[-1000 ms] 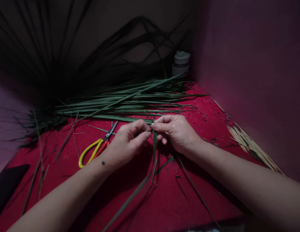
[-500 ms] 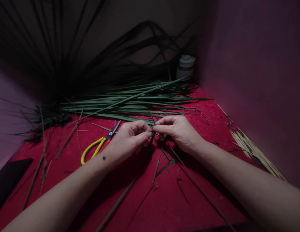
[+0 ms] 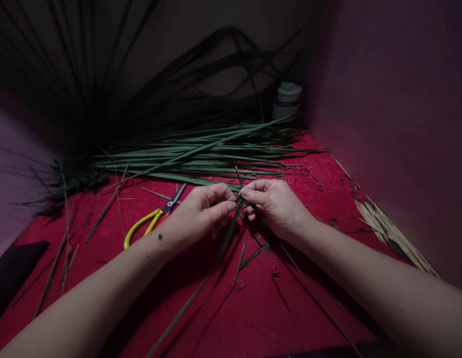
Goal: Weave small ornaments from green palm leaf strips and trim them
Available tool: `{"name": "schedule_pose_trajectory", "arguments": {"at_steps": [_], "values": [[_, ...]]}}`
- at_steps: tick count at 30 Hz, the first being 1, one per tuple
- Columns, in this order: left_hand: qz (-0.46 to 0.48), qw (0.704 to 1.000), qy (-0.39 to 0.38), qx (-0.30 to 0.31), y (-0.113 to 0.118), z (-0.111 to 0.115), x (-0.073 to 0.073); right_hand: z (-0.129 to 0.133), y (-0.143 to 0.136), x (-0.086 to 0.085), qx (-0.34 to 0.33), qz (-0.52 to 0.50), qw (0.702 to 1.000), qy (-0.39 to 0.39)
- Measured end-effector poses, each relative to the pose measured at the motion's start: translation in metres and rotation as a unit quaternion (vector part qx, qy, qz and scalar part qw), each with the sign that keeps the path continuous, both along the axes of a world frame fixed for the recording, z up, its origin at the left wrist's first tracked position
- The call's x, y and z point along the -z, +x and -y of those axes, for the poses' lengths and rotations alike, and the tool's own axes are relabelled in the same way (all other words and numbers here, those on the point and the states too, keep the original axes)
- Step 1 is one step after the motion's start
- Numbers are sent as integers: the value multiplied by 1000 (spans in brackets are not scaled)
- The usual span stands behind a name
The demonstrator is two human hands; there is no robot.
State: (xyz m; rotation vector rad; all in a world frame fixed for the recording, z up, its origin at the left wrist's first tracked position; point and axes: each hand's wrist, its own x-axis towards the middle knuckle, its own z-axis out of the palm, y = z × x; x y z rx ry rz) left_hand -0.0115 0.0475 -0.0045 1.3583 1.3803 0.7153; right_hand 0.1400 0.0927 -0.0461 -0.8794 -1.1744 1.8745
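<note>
My left hand [image 3: 210, 206] and my right hand [image 3: 273, 204] meet above the red surface, fingertips close together. Both pinch narrow green leaf strips where they cross. One leaf strip [image 3: 201, 284] runs from the fingertips down toward the bottom edge, left of centre. A second, thinner strip [image 3: 316, 294] trails from under my right hand to the lower right. A short leaf end pokes up above the fingertips. How the strips are folded between the fingers is too small and dark to make out. Scissors [image 3: 149, 221] with yellow handles lie beside my left wrist, partly hidden by it.
Behind my hands lies a pile of long green leaves [image 3: 201, 154]. A white lidded container [image 3: 286, 102] stands at the back. Thin pale sticks [image 3: 395, 233] lie at right, a black object [image 3: 17, 273] at left. Leaf scraps [image 3: 255, 256] litter the red cloth [image 3: 253, 313].
The strip on the left has risen off the surface and now reaches up to the fingertips. My right hand has shifted slightly; the fingertips sit a little further right.
</note>
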Motion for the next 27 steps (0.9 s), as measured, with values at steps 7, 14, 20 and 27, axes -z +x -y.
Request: {"name": "schedule_pose_trajectory", "arguments": {"at_steps": [7,14,20,27], "values": [[-4,999,4,-41,-4,-2,2,-3,2,-1,-25,-10,1000,5],[-24,999,13,-46,-3,-2,0,-3,3,-5,-22,14,1000,8],[-34,999,22,-23,-1,0,3,-2,3,-6,-28,54,998,22],[-10,1000,-6,1,-1,1,3,1,-1,-1,8,9,1000,-27]]}}
